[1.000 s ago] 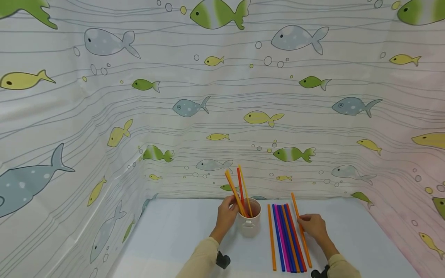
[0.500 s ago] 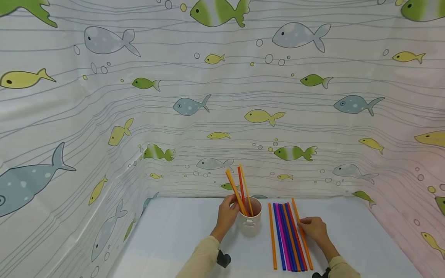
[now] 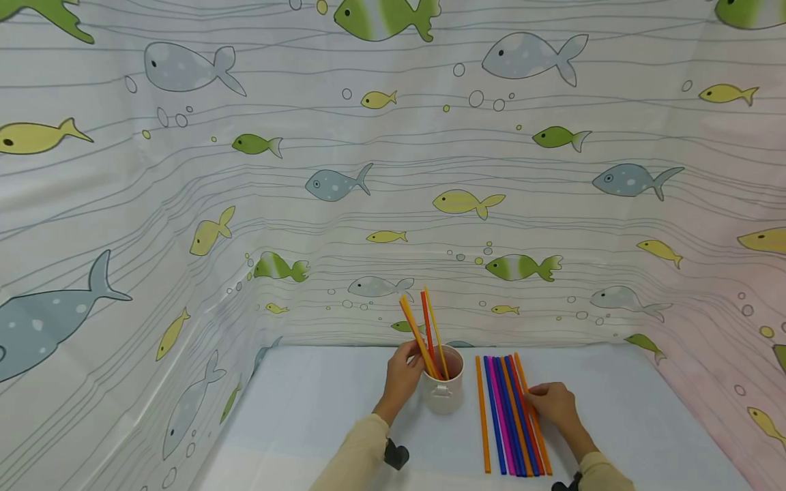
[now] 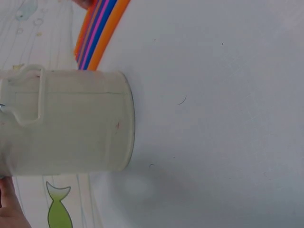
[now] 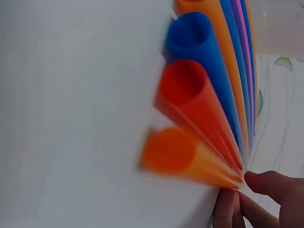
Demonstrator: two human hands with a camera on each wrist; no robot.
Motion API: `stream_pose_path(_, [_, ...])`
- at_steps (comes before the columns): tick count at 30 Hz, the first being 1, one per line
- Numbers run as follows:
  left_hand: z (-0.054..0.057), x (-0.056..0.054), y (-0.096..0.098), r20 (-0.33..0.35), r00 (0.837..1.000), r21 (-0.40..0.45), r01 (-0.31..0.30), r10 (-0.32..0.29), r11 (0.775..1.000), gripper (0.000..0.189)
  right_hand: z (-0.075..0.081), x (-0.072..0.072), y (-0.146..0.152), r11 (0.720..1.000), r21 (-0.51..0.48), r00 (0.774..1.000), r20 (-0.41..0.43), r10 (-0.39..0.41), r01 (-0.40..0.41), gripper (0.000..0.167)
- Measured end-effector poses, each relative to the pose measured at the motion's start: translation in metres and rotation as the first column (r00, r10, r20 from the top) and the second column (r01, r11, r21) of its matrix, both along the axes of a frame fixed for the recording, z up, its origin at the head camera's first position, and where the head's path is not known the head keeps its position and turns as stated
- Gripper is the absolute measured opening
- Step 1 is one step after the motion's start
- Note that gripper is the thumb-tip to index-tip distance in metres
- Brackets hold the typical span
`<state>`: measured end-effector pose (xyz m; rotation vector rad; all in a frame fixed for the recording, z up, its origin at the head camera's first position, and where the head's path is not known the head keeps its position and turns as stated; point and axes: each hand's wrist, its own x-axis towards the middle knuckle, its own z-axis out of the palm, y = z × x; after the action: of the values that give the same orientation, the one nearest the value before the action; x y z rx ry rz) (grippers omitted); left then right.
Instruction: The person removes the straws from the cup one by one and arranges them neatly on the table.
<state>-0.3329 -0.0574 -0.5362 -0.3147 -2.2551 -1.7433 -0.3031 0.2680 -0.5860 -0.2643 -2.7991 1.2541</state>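
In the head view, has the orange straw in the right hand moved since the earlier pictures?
Yes: against the red straw beside it, the orange straw has slid nearer the camera, its far end now almost level.

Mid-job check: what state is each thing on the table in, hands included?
White cup, upright
Straws in the cup, leaning
Lone orange straw, flat, beside the row
Row of straws, flat, side by side
Rightmost orange straw, pinched
Right hand, pinching that straw
Left hand, holding the cup's side
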Motion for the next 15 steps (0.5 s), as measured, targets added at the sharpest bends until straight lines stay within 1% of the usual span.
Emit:
stream_pose_path(7, [-0.0003,-0.0003,-0.0010,0.000,1.000,-0.001,-0.007,0.007,1.000,0.031,0.0010,0.0016,-0.0041,1.000,-0.003,1.000,-0.019,-0.007,0.007,0.029])
stream_pose_path(11, [-0.0010,-0.0004,-0.0007,0.006,1.000,-0.008,0.000,0.000,1.000,0.032,0.0015,0.0027,-0.0045,1.000,-0.002,1.000,-0.012,-0.014,0.014,0.030])
stream_pose_path(15, [-0.0009,-0.0007,-0.0005,-0.008,1.000,-0.011,0.008,-0.008,1.000,0.031,0.0026,0.0028,-0.0047,1.000,-0.018,1.000,-0.002,-0.021,0.021,0.031])
